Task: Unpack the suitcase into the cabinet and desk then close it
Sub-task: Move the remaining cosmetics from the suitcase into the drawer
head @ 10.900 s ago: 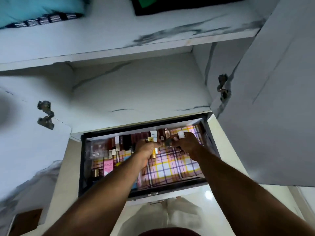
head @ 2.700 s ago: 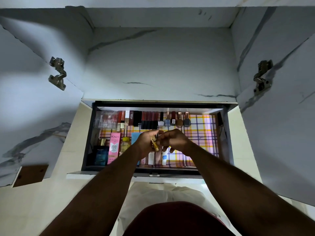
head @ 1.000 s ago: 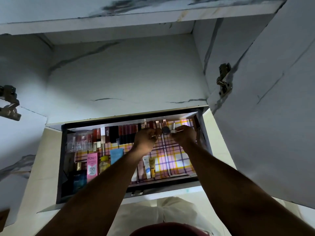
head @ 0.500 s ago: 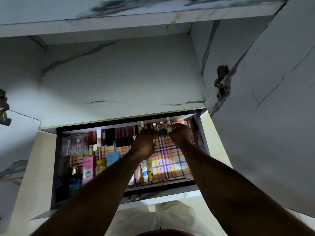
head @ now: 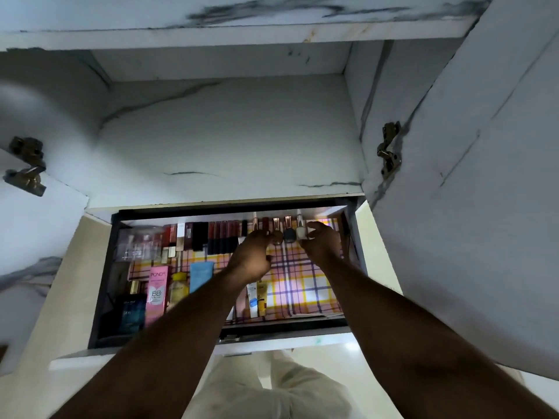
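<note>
An open drawer (head: 99, 297) lined with checked paper holds cosmetics. Lipsticks (head: 222, 240) and small nail polish bottles (head: 289, 234) stand in a row along its back wall. My left hand (head: 251, 258) reaches in with curled fingers touching the left end of the nail polish group. On the right end, my right hand (head: 322, 243) has thumb and fingers around the white nail polish bottle (head: 300, 231). A pink BB cream box (head: 157, 294), a yellow bottle (head: 178, 287) and a dark blue perfume box (head: 131, 309) lie at the front left. The suitcase is out of sight.
An empty marble-pattern shelf (head: 227, 137) lies above the drawer. Cabinet doors stand open on both sides, with hinges on the left (head: 25, 166) and the right (head: 388, 149). Small tubes (head: 257, 297) lie at the drawer's front middle. My light trousers (head: 266, 388) show below.
Both hands have stayed at the back row, and the small bottles between them now stand side by side. The view has shifted, so the left hinge shows again.
</note>
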